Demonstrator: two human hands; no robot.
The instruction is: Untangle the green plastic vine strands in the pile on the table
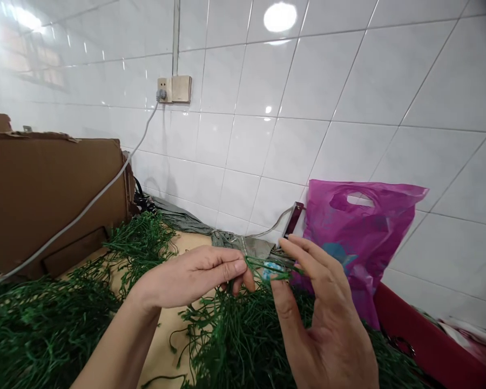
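Observation:
My left hand (210, 275) is closed in a pinch, thumb against the fingers, on thin green cord (257, 263). The cord's strands stretch across to my right hand (322, 313), whose thumb and fingers are spread apart, with strands touching the thumb tip and running behind the fingers. Below both hands lies a thick heap of green cords (243, 335), some with knotted ends. Behind the strands sits a small blue and white patterned item (272, 269), partly hidden.
More green cords (36, 324) lie at left on the tan surface (168, 351), beside a cardboard box (52, 189). A grey cable (101, 194) runs down from a wall socket (164, 89). At right a purple plastic bag (360, 227) leans on the tiled wall, near a red container (409, 319).

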